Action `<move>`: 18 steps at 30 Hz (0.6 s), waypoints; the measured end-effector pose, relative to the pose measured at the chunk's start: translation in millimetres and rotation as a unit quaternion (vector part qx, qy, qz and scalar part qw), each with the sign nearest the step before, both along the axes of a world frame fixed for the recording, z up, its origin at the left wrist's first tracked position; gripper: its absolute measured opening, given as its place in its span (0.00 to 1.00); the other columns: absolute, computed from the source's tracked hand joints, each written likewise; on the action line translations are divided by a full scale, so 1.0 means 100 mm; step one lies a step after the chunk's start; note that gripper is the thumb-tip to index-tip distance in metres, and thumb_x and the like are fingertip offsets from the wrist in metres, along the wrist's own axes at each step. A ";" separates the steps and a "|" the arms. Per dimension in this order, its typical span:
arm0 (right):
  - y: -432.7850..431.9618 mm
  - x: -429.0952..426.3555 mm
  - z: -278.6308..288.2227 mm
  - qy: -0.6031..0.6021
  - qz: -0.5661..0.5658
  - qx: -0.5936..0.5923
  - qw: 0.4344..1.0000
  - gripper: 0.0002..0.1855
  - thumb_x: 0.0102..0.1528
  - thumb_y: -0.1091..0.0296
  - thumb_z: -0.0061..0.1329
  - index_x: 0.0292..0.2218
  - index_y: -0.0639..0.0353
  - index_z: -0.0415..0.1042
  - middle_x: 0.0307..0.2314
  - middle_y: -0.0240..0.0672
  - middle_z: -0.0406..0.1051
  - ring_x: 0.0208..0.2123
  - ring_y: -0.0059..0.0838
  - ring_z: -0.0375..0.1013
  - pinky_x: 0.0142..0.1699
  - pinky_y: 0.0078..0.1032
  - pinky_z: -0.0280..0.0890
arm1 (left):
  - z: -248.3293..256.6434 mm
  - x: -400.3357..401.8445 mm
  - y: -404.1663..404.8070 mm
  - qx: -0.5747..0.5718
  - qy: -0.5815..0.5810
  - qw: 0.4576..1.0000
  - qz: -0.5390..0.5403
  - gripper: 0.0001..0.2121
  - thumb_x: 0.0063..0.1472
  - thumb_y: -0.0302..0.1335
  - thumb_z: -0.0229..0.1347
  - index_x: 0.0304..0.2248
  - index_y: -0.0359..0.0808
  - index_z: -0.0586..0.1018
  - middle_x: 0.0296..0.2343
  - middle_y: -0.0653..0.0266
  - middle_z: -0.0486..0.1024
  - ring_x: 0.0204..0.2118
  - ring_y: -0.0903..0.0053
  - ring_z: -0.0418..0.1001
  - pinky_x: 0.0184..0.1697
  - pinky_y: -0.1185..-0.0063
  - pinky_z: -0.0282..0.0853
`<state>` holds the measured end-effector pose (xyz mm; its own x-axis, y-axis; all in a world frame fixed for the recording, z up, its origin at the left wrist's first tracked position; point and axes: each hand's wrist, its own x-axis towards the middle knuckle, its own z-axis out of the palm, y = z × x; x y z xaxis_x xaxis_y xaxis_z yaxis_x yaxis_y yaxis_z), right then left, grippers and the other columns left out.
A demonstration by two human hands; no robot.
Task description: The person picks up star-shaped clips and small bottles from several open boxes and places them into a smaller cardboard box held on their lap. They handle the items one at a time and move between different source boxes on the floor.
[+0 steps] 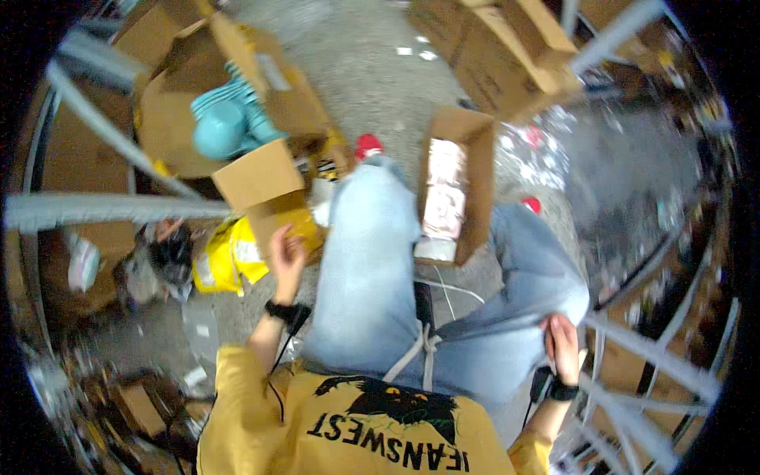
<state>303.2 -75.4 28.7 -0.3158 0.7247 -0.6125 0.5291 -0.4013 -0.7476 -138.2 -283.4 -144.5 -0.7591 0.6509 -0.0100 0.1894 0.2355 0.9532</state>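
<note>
My left hand [288, 255] hovers at the near side of an opened cardboard box [261, 178], its fingers loosely curled and nothing seen in it. Whether it touches the box is blurred. Some small packaged items [326, 169] show beside that box's flap. On the thigh of my blue jeans [534, 285] rests my right hand [561, 341], fingers bent; the palm side is hidden. Between my knees stands a narrow open cardboard box [475, 202] with pink-and-white packages [445, 196] in a row inside.
At the left, a large carton [172, 130] holds stacked turquoise bowl-like items [219, 130]. A yellow plastic bag [228, 258] lies near my left hand. Clear plastic wrap [534, 154] litters the concrete floor [362, 71]. Grey metal shelf frames [119, 208] flank both sides. Another carton [504, 65] stands ahead right.
</note>
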 end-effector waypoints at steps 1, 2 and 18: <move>-0.01 0.01 0.00 0.007 0.006 0.015 1.000 0.14 0.54 0.58 0.34 0.24 0.57 0.64 0.07 0.18 0.50 0.09 0.09 0.46 0.13 0.12 0.39 | 0.15 0.01 -0.13 0.012 0.077 0.997 -0.006 0.22 0.47 0.15 0.44 0.44 0.34 0.61 0.42 0.65 0.60 0.40 0.81 0.60 0.41 0.83 0.59; -0.03 0.01 0.04 -0.009 -0.001 0.018 1.000 0.14 0.54 0.59 0.35 0.24 0.57 0.64 0.07 0.17 0.50 0.09 0.09 0.46 0.14 0.11 0.39 | 0.55 0.14 -0.06 0.061 0.104 0.993 -0.006 0.21 0.47 0.15 0.44 0.44 0.33 0.61 0.43 0.64 0.60 0.41 0.81 0.60 0.43 0.83 0.58; -0.26 0.23 -0.15 0.074 -0.030 0.062 0.995 0.10 0.53 0.65 0.37 0.25 0.61 0.65 0.13 0.15 0.53 0.16 0.07 0.48 0.21 0.10 0.43 | 1.10 2.09 1.64 -0.091 -0.339 0.816 -0.459 0.13 0.54 0.25 0.46 0.40 0.39 0.61 0.31 0.70 0.63 0.32 0.85 0.64 0.28 0.85 0.63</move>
